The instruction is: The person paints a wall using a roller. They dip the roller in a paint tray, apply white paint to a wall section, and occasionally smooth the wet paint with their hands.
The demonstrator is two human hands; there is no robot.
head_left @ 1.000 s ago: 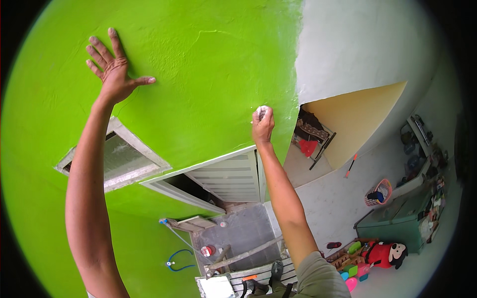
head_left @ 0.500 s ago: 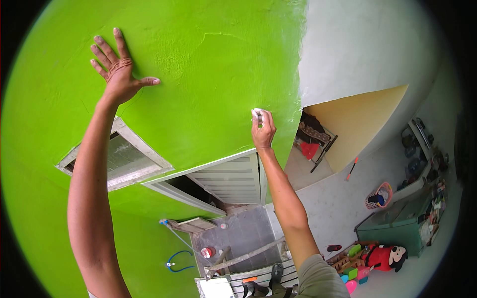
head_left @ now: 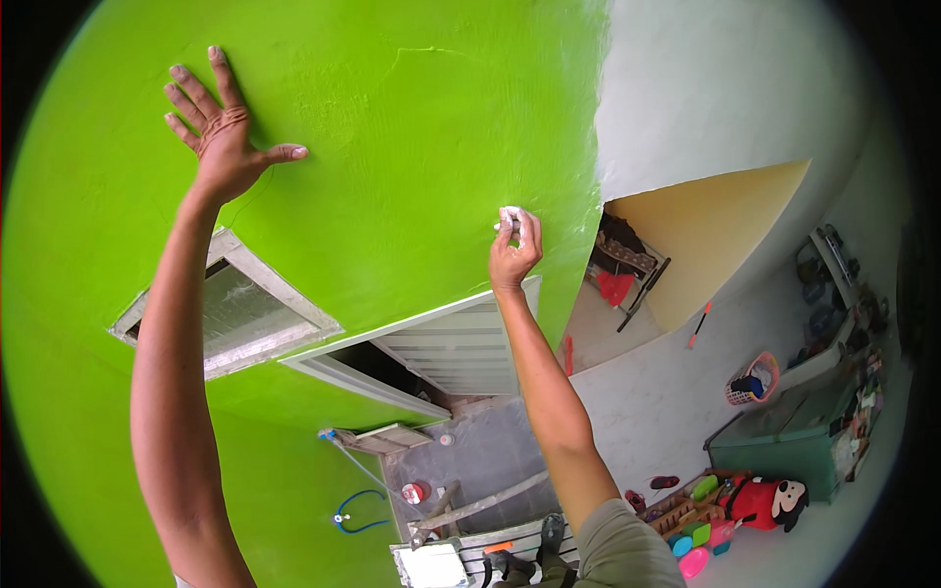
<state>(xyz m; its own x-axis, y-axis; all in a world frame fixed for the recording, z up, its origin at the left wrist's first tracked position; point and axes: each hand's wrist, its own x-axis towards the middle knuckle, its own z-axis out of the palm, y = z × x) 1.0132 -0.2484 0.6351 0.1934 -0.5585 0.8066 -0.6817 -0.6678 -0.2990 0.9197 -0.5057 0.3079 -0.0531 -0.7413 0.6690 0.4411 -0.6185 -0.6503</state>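
Note:
My left hand [head_left: 225, 147] lies flat on the bright green wall [head_left: 392, 176], fingers spread and thumb stretched out sideways, holding nothing. Dusty white marks show on its fingertips. Lower and to the right, my right hand [head_left: 515, 247] is closed in a pinch against the same wall, its fingers coated with white. Between its thumb and fingers sits a small white piece [head_left: 498, 226], mostly covered, so its kind is unclear. A thin curved crack [head_left: 431, 50] runs across the paint above and between my hands.
A framed window [head_left: 235, 309] and a white slatted door [head_left: 456, 343] lie below my hands. Beneath my boots [head_left: 552, 534] is a slatted platform [head_left: 480, 549]. To the right are a doorway with a chair [head_left: 627, 260], a laundry basket [head_left: 753, 380], a green cabinet [head_left: 774, 441] and a red plush toy [head_left: 760, 505].
The view has shifted slightly. My right hand has moved a little left along the wall, and its fingers have turned slightly. My left hand stays spread on the wall.

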